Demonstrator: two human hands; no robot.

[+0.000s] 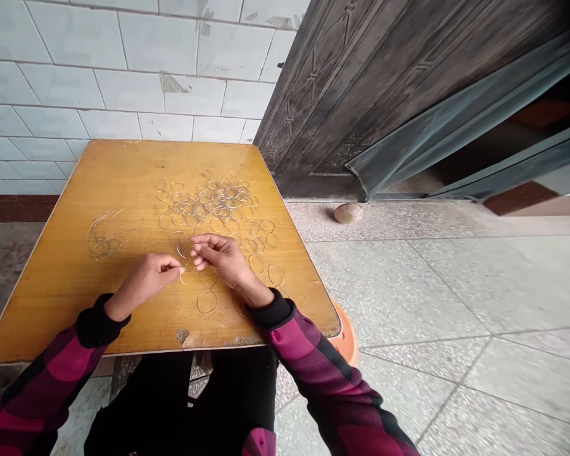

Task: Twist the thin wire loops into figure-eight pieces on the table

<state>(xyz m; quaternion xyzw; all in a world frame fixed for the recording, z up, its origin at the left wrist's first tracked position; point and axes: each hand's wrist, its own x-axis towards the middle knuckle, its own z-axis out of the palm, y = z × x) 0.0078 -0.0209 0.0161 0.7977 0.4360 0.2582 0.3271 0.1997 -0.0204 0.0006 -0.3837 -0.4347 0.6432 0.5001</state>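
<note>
My left hand (152, 277) pinches a thin piece of wire (182, 277) between thumb and fingertips, just above the table. Close by on its right, my right hand (218, 254) is closed, its thumb against its fingers, at the same curved wire. The fingers partly hide how the wire runs between the hands. A wire figure-eight (207, 301) lies on the table below my right hand. Beyond both hands spreads a heap of similar wire figure-eights (218, 201). Left of my hands is a small bundle of loose curved wires (105, 244).
The yellow wooden table (61, 285) has a chipped front edge and stands against a white tiled wall (137, 47). An orange stool (348, 335) shows under its right corner. To the right are a dark carved door (332, 95), a curtain (408, 149) and a roundish object (348, 213) on the floor.
</note>
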